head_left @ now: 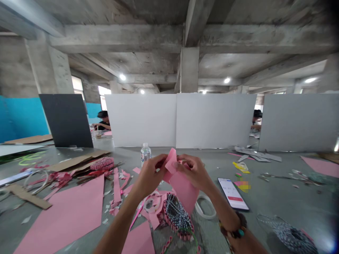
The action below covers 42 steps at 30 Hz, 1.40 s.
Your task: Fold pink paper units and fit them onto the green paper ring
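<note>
Concrete beams [119, 38] are spanning overhead while we are working at a grey table [278, 204]. Our left hand [148, 174] and right hand [192, 173] are holding a pink paper [182, 190] between them, the fingers closed narrowly on its upper part. Just beyond, a bottle [145, 154] is standing (its printing too small to read), and a phone [233, 194] is lying to our right, its screen words barely legible.

Concrete beams [127, 38] overhead, round lights [122, 77] lit. White partition boards [176, 120] behind the table [212, 158]; blue wall [23, 116] at left.
</note>
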Tool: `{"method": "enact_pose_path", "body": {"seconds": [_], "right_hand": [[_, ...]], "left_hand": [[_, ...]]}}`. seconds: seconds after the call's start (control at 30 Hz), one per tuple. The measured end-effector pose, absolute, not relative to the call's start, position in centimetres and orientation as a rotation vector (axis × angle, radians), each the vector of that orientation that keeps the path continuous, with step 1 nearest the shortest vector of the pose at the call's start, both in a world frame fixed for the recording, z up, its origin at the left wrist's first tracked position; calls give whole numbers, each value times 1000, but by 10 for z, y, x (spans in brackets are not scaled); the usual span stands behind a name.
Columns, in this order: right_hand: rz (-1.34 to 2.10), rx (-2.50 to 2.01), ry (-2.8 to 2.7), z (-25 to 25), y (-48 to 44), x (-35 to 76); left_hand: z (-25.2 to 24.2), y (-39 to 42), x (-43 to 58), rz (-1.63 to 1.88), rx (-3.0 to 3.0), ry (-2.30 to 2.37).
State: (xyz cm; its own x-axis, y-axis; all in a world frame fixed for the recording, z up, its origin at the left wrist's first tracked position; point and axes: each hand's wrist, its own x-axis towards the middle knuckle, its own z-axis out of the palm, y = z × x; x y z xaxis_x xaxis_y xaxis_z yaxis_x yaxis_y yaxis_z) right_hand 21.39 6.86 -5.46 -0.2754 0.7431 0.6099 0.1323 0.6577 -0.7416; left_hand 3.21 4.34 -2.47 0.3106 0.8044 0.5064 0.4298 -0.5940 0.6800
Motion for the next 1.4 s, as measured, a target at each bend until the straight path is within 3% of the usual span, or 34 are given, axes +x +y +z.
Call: {"method": "enact_pose_path", "body": {"seconds": [0.4, 0.63, 0.9, 1.13, 1.4], "right_hand": [[552, -671, -1771, -49, 65, 225], [394, -658, -2070, -43, 59, 245], [481, -620, -1857, -45, 66, 240], [260, -648, -1733, -46, 63, 233], [416, -587, -1906, -45, 62, 235]], "left_hand": [[-27, 39, 38, 1419, 1986, 1138], [-25, 48, 21, 1267, 1915, 1108], [-19, 43, 14, 1188, 2199, 975], [-19, 33, 23, 1172, 2308, 1044], [-23, 45, 21, 1296, 2159, 953]]}}
